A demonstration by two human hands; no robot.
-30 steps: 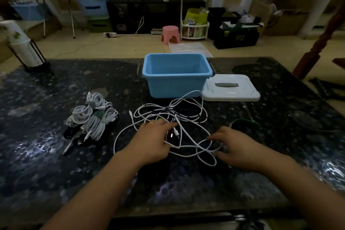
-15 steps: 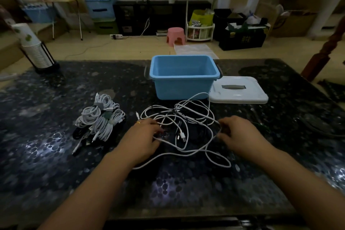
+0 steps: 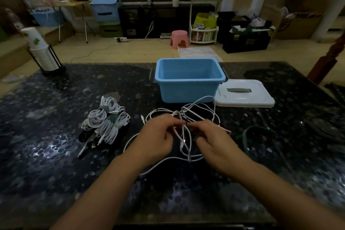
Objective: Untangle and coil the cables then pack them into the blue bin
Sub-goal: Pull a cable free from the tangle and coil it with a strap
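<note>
Both hands have drawn together since the earlier frame and lifted part of the tangled white cables (image 3: 188, 117) off the dark counter (image 3: 56, 136). At the centre of the view, the left hand (image 3: 155, 140) pinches strands of the tangle with curled fingers, its grip narrow on the wire. Facing it, the right hand (image 3: 214, 142) has its own narrow grip on neighbouring strands, fingertips almost touching the left's. Loose loops trail below and between the hands onto the counter. Just beyond the tangle, at twelve o'clock, stands the blue bin (image 3: 188, 87), with a white lid (image 3: 244, 93) lying flat beside it at two o'clock. At nine o'clock rests a pile of coiled cables (image 3: 106, 123). A green strap (image 3: 250, 134) lies at three o'clock.
</note>
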